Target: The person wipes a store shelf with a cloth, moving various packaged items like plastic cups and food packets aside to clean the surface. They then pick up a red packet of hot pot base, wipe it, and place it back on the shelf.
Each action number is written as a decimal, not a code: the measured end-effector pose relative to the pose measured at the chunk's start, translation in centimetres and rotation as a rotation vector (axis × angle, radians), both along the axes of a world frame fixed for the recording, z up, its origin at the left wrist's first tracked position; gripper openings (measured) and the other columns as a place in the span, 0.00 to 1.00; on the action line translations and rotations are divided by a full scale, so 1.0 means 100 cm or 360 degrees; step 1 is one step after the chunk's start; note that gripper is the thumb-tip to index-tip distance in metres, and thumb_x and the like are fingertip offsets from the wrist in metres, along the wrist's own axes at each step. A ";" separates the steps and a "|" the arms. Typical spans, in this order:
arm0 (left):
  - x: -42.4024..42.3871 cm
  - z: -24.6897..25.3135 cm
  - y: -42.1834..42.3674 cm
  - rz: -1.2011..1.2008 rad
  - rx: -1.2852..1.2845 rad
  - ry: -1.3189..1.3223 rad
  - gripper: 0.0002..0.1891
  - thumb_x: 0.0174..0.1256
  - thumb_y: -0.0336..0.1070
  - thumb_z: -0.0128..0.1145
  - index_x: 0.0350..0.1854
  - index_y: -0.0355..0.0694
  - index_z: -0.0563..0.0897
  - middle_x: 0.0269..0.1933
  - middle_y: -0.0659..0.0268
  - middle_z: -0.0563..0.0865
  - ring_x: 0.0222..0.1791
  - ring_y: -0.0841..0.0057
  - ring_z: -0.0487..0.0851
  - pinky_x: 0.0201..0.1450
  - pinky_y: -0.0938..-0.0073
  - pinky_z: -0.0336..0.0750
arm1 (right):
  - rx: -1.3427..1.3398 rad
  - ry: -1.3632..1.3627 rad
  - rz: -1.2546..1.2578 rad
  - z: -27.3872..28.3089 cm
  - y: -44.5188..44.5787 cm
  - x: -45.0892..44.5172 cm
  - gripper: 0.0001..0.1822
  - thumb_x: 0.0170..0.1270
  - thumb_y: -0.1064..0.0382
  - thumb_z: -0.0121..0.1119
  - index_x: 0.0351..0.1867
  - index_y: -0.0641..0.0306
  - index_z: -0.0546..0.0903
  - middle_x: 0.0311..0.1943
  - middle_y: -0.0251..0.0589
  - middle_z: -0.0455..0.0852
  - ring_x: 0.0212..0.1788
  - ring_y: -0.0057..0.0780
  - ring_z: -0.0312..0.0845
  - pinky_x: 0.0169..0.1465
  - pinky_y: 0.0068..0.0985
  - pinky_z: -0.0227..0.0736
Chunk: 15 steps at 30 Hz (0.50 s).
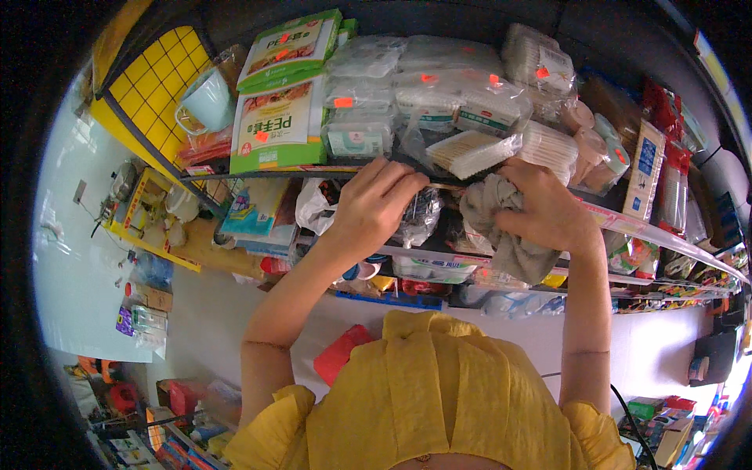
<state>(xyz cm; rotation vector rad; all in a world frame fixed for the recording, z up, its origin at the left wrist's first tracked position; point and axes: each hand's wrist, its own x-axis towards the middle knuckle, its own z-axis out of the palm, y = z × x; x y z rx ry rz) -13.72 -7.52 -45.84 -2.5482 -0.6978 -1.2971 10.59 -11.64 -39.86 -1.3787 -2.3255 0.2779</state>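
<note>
My right hand grips a crumpled grey cloth at the front of the upper shelf. Its fingertips are near a clear pack of cotton swabs, which lies tilted at the shelf's edge. My left hand is at the same edge, further left, with its fingers bent over the rim just below a clear plastic box with a label. Whether its fingertips hold anything is hidden. Behind the tilted pack, more bagged cotton swabs are stacked, several with orange price stickers.
Green-and-white boxes of disposable gloves and a pale blue mug stand left, beside a black wire grid. Paper cups and a boxed item are right. Lower shelves with bagged goods lie under my hands. A red object is on the floor.
</note>
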 end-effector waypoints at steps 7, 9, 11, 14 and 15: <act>0.003 0.005 0.003 0.0061 -0.0042 -0.0123 0.10 0.48 0.20 0.61 0.34 0.36 0.81 0.32 0.61 0.80 0.33 0.63 0.80 0.33 0.66 0.76 | 0.0025 0.0039 -0.0119 0.013 0.005 -0.007 0.22 0.44 0.60 0.60 0.36 0.79 0.77 0.34 0.66 0.80 0.40 0.59 0.77 0.48 0.41 0.73; 0.004 0.006 0.003 0.0097 -0.0047 -0.0134 0.10 0.48 0.21 0.60 0.34 0.37 0.80 0.32 0.62 0.79 0.32 0.63 0.80 0.33 0.66 0.76 | 0.0124 0.0108 -0.0107 0.016 0.008 -0.003 0.24 0.44 0.59 0.62 0.40 0.79 0.78 0.33 0.64 0.81 0.39 0.56 0.79 0.47 0.39 0.73; 0.004 0.005 0.004 0.0136 -0.0055 -0.0119 0.11 0.48 0.22 0.58 0.35 0.39 0.78 0.32 0.63 0.77 0.32 0.63 0.79 0.33 0.66 0.76 | 0.0014 0.0191 -0.0192 0.020 0.011 0.002 0.26 0.44 0.58 0.63 0.43 0.78 0.78 0.33 0.60 0.83 0.39 0.51 0.80 0.46 0.37 0.74; 0.002 0.003 0.007 0.0149 -0.0156 -0.0187 0.12 0.48 0.21 0.57 0.36 0.40 0.78 0.31 0.62 0.77 0.33 0.63 0.79 0.33 0.65 0.76 | -0.0243 0.0305 -0.0420 0.027 0.012 0.009 0.29 0.45 0.55 0.65 0.47 0.74 0.79 0.36 0.53 0.84 0.42 0.39 0.80 0.46 0.31 0.73; 0.002 0.004 0.009 0.0135 -0.0170 -0.0200 0.12 0.48 0.20 0.57 0.36 0.40 0.78 0.31 0.62 0.77 0.33 0.63 0.79 0.33 0.65 0.76 | -0.0190 0.0331 -0.0478 0.024 0.012 0.013 0.29 0.44 0.55 0.66 0.47 0.73 0.80 0.38 0.51 0.84 0.43 0.35 0.78 0.47 0.29 0.72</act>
